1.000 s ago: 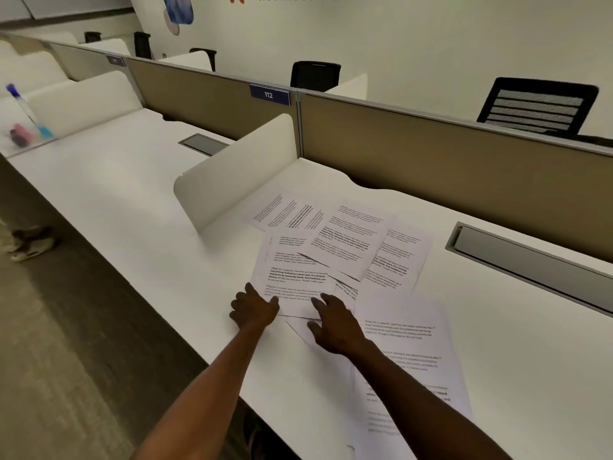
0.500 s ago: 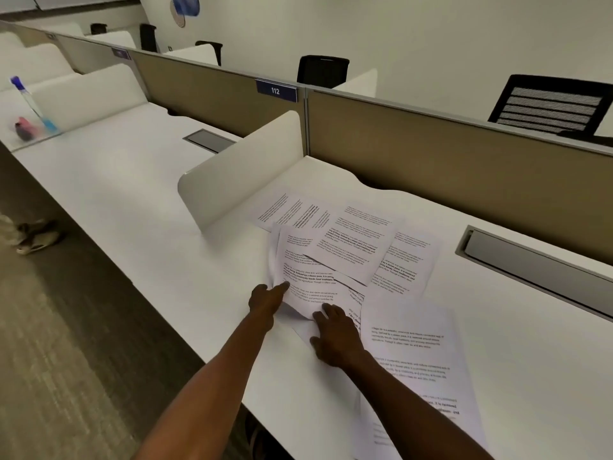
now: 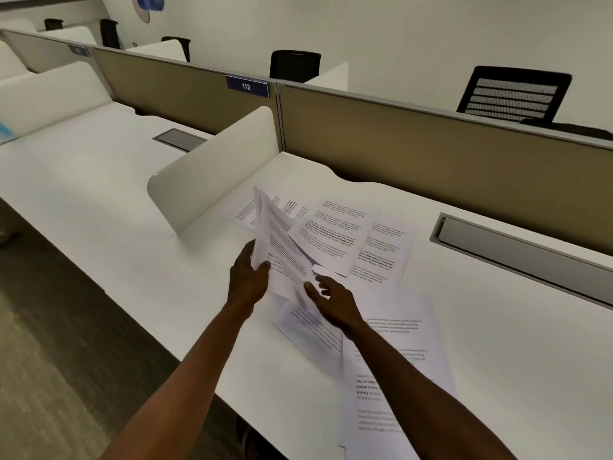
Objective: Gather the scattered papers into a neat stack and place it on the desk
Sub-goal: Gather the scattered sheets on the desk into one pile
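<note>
Lifting: left hand (image 3: 247,280) pinches first sheets (image 3: 282,250), tilted up.
Right hand (image 3: 331,300): fingers apart, reaching.
Remaining: most papers (image 3: 381,247) scattered on desk (image 3: 99,194).

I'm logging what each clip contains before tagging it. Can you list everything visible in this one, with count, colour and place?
lifted sheet: one, white with black print, raised off the desk in the left hand
loose sheets: several overlapping, exact count unclear, white with print, spread on the desk
desk: one long white top
side divider: one, white, standing left of the papers
back partition: tan, along the desk's far edge
number plate: one, blue, reads 112, on the partition
cable tray: one, grey, at right
cable hatch: one, grey, on the next desk
office chairs: at least four, black, behind the partition
left hand: grip on the lifted sheet's edge
right hand: fingers open, by the lifted sheet's lower corner
</note>
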Available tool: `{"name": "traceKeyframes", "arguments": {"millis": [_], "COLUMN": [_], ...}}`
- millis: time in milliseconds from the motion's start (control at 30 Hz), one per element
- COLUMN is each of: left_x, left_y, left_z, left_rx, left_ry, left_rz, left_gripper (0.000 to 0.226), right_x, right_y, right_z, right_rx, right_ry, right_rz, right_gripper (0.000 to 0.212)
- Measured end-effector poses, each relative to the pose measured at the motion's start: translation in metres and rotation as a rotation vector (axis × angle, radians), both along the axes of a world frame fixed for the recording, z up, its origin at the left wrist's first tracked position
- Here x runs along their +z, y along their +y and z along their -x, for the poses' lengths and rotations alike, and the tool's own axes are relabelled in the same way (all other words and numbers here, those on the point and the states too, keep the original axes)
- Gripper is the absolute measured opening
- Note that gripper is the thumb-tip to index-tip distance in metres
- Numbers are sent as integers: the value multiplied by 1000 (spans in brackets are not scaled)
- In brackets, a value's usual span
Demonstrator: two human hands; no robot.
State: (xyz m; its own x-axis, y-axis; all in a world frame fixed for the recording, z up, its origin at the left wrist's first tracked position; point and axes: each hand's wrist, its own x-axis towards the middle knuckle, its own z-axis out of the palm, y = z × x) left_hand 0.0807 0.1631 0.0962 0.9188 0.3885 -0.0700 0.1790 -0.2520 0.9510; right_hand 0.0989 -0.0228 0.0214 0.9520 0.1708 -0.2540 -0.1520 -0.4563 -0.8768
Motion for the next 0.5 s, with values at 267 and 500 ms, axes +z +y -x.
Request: {"name": "traceKeyframes", "arguments": {"millis": [267,500], "left_x": [36,16], "left_y": [-22,-68], "left_z": [66,78], "left_rx": [-35,-320], "left_ry": [-125,16], "left_rz": [414,660], "left_gripper": [50,49], "right_x": [23,52], "right_y": [-7,-113], "right_z": [29,25], "right_rx": [25,-218], "right_ry": [523,346], "right_rz": [-570,-625], "right_gripper": [46,41]}}
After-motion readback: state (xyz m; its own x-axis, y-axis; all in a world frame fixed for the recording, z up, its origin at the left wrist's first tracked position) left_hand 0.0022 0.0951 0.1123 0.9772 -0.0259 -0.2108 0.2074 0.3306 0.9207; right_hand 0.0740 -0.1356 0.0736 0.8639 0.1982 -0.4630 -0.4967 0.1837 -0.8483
